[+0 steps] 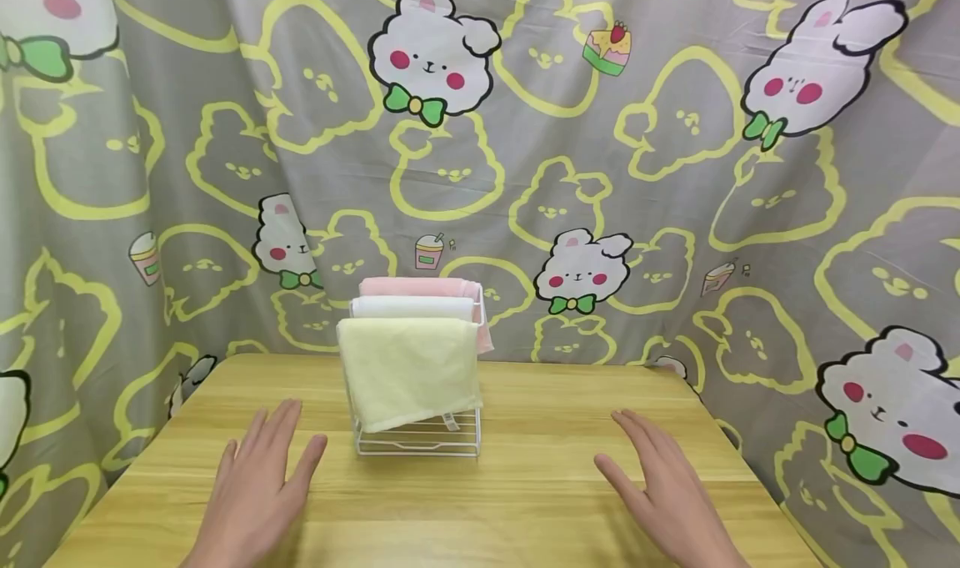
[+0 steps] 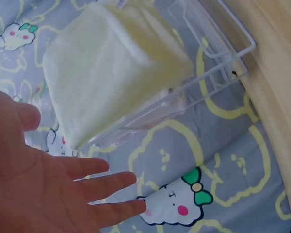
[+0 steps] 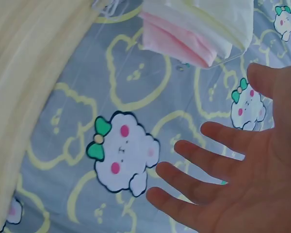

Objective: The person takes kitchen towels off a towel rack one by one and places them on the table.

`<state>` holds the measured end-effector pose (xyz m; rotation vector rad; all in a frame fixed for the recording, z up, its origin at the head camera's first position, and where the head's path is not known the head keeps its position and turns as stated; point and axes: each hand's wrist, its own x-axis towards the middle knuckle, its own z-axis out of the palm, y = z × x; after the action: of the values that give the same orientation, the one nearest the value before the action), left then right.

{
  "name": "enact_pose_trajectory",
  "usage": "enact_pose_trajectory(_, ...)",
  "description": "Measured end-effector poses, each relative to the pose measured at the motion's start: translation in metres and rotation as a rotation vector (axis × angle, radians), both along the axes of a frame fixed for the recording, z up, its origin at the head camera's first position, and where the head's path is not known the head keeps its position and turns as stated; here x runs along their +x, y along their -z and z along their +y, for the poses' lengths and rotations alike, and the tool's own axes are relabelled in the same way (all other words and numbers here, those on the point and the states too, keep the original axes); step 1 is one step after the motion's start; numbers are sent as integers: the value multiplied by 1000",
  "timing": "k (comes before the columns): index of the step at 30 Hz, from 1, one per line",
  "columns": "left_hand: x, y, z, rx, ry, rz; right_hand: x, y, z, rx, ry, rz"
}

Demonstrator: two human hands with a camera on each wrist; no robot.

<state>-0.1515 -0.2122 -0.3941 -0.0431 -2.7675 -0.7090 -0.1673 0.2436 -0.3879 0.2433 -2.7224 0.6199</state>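
A white wire rack (image 1: 420, 449) stands on the table, left of the middle. Over its front rail hangs a pale yellow towel (image 1: 408, 372), its lower edge slanting and a small tag showing below. Behind it come a white towel (image 1: 412, 308) and a pink towel (image 1: 416, 287), both mostly hidden. To the left of the rack is my left hand (image 1: 258, 485), fingers extended and thumb apart, holding nothing. My right hand (image 1: 663, 493) is over the table's right side, well away from the rack, its fingers also straight and nothing in them. In the left wrist view the yellow towel (image 2: 111, 73) looms large.
The wooden table (image 1: 540, 510) has its far edge just behind the rack. A grey curtain (image 1: 495, 176) printed with white bunnies and yellow outlines hangs at the back and along both sides.
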Motion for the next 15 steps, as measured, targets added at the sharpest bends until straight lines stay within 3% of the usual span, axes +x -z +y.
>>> enact_pose_trajectory(6,-12,-15,-4,136,53,74,-5,-12,-17,-37,-39,87)
enact_pose_trajectory(12,-26,-23,-5,325,77,31,-12,-24,-36,-90,-104,220)
enact_pose_trajectory(15,-34,-24,-2,422,83,17,-15,-31,-47,-127,-126,247)
